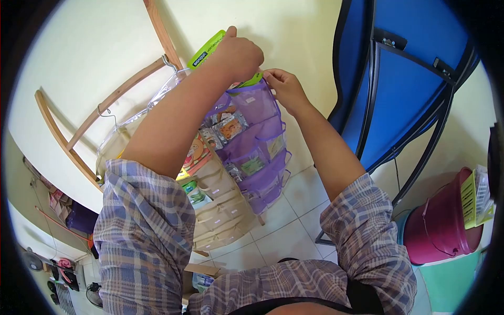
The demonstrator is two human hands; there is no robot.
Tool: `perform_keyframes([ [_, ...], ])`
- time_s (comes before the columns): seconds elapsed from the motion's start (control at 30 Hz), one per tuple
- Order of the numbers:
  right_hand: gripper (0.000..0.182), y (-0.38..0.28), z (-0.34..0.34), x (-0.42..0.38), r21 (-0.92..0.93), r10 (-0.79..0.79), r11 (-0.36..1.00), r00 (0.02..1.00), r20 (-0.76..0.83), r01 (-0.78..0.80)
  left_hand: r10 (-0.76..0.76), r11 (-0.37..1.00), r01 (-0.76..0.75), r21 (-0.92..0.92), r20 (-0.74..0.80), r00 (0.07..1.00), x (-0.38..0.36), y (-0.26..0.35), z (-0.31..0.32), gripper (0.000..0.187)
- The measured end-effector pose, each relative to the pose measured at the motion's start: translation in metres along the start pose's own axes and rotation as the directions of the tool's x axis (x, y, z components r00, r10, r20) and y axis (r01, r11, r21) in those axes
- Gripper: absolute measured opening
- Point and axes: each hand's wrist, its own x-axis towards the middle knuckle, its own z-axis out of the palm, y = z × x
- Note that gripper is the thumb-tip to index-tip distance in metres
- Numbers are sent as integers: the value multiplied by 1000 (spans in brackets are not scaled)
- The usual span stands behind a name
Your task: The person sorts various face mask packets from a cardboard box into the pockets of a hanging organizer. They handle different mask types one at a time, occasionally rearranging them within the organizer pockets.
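Observation:
My left hand [236, 55] is closed on a bright green packet [207, 48] with a dark label, near the top of a purple hanging organizer [260, 100]. More green material [254, 80] shows at the mouth of the top pocket, just under this hand. With thumb and fingers together, my right hand [285, 90] pinches the upper right edge of that pocket. Lower clear-fronted pockets hold several small packets [231, 126]. Beside it hangs a beige organizer [220, 202], holding a green-and-white pack [196, 193]; my left forearm covers part of it.
A wooden rack [118, 90] with hooks supports the organizers against the wall. To the right leans a blue folded panel with a black frame [404, 100]. A maroon bucket [428, 226] and a light green basket [469, 202] stand at lower right. The floor is white tile [273, 215].

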Motion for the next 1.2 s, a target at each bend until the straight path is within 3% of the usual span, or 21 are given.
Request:
perform_keyframes([
  [0.17,25,0,-4,-6,25,-11,1000,1000,20,10,27,998,-27,53,-10,1000,4,-5,0,8],
  [0.23,30,5,-10,-4,213,119,971,992,-34,-109,27,998,-27,55,0,1000,4,-4,1,7],
  [0.37,33,7,-22,0,239,134,963,991,-23,-125,67,993,-68,96,4,998,4,-1,10,5],
  [0.43,33,2,-14,-1,-97,155,983,988,-12,-155,94,993,-92,76,-31,995,5,-1,15,5],
  [0.57,34,7,1,9,-128,135,983,990,44,-128,57,996,-52,79,-68,996,7,0,21,10],
  [0.67,30,14,2,22,-52,241,970,964,116,-236,14,994,-11,110,-25,1000,7,3,16,12],
  [0.77,36,24,-3,29,-136,281,956,944,175,-259,5,993,-3,119,-15,1000,8,4,13,12],
  [0.83,29,25,-3,22,86,242,961,948,208,-264,9,992,-5,123,-32,999,9,4,13,12],
  [0.87,29,25,-3,19,82,241,961,948,208,-262,39,992,-34,120,-39,999,10,3,13,10],
  [0.93,19,22,-3,12,261,248,919,949,195,-294,68,991,-63,115,-43,997,12,3,17,9],
  [1.03,21,15,-4,7,320,209,905,948,239,-280,158,984,-148,100,-97,983,14,10,25,9],
  [1.13,21,5,-2,1,222,236,940,963,131,-260,142,989,-142,45,-10,990,12,7,25,7],
  [1.2,21,6,0,1,172,182,964,975,129,-203,129,964,-180,-197,-244,961,1,-13,17,22],
])
